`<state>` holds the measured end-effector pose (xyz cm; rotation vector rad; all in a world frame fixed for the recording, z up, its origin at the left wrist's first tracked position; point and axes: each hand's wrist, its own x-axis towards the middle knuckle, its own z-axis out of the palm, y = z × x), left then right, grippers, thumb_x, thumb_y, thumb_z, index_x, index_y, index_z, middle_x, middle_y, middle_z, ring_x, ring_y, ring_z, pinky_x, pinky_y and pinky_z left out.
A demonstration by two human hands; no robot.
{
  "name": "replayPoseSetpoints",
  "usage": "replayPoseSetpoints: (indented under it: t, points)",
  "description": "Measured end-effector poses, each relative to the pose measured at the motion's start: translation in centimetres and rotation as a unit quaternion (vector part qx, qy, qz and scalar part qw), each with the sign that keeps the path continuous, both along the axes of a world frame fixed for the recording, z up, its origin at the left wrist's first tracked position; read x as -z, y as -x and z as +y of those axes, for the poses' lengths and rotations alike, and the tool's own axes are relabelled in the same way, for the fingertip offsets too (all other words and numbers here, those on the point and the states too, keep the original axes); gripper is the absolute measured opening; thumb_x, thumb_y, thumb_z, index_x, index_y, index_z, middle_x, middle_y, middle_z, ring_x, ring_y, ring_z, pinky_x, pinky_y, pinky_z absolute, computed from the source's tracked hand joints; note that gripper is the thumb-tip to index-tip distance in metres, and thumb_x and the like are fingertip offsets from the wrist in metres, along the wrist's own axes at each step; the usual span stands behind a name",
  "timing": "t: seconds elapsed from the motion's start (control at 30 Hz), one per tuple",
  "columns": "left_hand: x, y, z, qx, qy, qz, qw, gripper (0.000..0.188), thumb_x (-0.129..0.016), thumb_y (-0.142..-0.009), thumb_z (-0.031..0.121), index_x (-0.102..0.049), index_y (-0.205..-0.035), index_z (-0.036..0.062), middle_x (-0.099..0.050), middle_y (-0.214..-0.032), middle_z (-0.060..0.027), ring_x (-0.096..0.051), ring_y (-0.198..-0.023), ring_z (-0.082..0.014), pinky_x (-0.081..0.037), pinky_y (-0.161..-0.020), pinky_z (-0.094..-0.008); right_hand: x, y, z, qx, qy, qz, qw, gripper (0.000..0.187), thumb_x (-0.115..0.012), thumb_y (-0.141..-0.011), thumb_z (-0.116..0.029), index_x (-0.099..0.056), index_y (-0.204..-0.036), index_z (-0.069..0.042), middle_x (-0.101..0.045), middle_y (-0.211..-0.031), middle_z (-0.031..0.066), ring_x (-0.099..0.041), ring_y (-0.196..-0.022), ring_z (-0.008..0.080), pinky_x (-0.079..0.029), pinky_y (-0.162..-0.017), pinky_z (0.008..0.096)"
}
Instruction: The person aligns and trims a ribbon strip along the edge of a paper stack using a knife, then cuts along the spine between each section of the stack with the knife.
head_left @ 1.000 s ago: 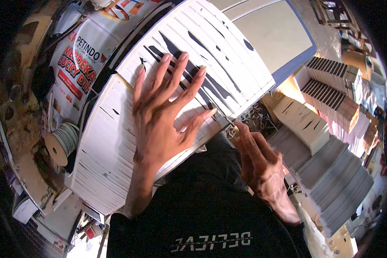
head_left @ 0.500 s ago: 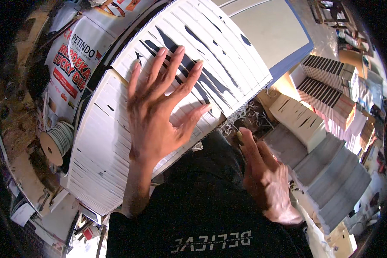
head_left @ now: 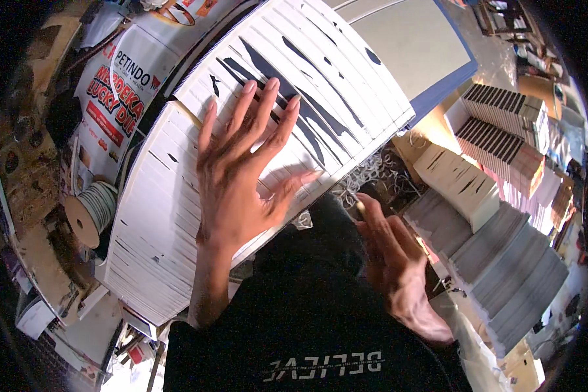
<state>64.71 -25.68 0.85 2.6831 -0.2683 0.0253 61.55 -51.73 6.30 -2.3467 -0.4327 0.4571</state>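
A long row of thin white paper blocks (head_left: pixel 153 215), packed side by side with their edges up, runs diagonally before me. Jagged dark patches (head_left: pixel 268 62) show among the white strips on its far part. My left hand (head_left: pixel 235 170) lies spread over the row, fingers pointing away and thumb out to the right. To the right of the row and lower, my right hand (head_left: pixel 398 261) has its fingers curled. Something small and yellowish (head_left: pixel 360 206) shows by its fingertips, its kind hidden by the fingers.
Pale curly scraps (head_left: pixel 375 173) lie beyond my right hand. Stacks of grey sheets (head_left: pixel 503 261), a white block (head_left: pixel 457 179) and dark-striped book stacks (head_left: pixel 503 114) stand at right. A cord spool (head_left: pixel 91 215) and printed banner (head_left: pixel 121 85) are at left, a blue-edged board (head_left: pixel 411 46) at the far side.
My left hand has slid slightly toward me over the row and stays spread. My right hand has shifted a little to the left, fingers still curled.
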Motion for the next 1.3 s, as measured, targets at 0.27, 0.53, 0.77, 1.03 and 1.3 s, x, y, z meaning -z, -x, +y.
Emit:
replayPoseSetpoints:
  t: [0.27,0.53,0.77,1.03,1.3]
  points:
    - [0.4,0.2,0.3,0.004,-0.018,-0.011,1.0,0.075,-0.068,-0.092,0.053,-0.055,-0.154,0.013,-0.043,-0.165,-0.0152,-0.037,-0.154,-0.0369,-0.016,-0.127,-0.0566,1.5,0.1,1.1,-0.03,0.005,-0.037,0.999,0.073,-0.067,-0.083,0.008,-0.051,-0.153,-0.007,-0.063,-0.093,0.0107,-0.066,-0.072,0.0247,-0.055,-0.053,0.0424]
    - [0.2,0.0,0.0,-0.01,0.04,0.01,0.999,0.073,-0.076,-0.087,0.038,-0.054,-0.155,0.0223,-0.04,-0.168,-0.0081,-0.03,-0.158,-0.0302,-0.011,-0.13,-0.0603,0.8,0.6,1.4,-0.021,0.05,-0.011,0.998,0.078,-0.065,-0.082,0.008,-0.047,-0.156,-0.012,-0.062,-0.098,0.0149,-0.067,-0.072,0.0331,-0.057,-0.055,0.0442]
    - [0.0,0.0,-0.2,0.0,0.008,-0.023,1.0,0.071,-0.072,-0.091,0.045,-0.057,-0.153,0.0138,-0.045,-0.164,-0.0147,-0.037,-0.154,-0.0369,-0.018,-0.126,-0.0567,-2.1,0.3,0.9,-0.062,0.152,0.054,0.985,0.073,-0.057,-0.089,0.003,-0.04,-0.158,-0.012,-0.064,-0.1,0.0191,-0.07,-0.071,0.0404,-0.058,-0.057,0.0503]
    - [0.0,0.6,0.3,0.003,0.034,-0.013,0.999,0.075,-0.072,-0.092,0.042,-0.052,-0.156,0.0089,-0.044,-0.165,-0.0152,-0.037,-0.155,-0.0334,-0.017,-0.127,-0.0566,-1.1,1.1,-1.2,-0.043,0.2,0.07,0.976,0.055,-0.062,-0.094,-0.002,-0.054,-0.147,-0.017,-0.066,-0.09,0.0157,-0.071,-0.067,0.0354,-0.06,-0.057,0.0458]
    - [-0.1,0.7,1.2,0.023,0.045,-0.001,0.999,0.069,-0.071,-0.092,0.033,-0.053,-0.155,0.0109,-0.041,-0.166,-0.0153,-0.036,-0.155,-0.0322,-0.015,-0.128,-0.0566,0.7,0.1,1.9,-0.054,0.012,-0.054,0.997,0.08,-0.071,-0.076,0.01,-0.049,-0.153,0.0,-0.069,-0.109,0.0122,-0.068,-0.074,0.0258,-0.059,-0.061,0.0401]
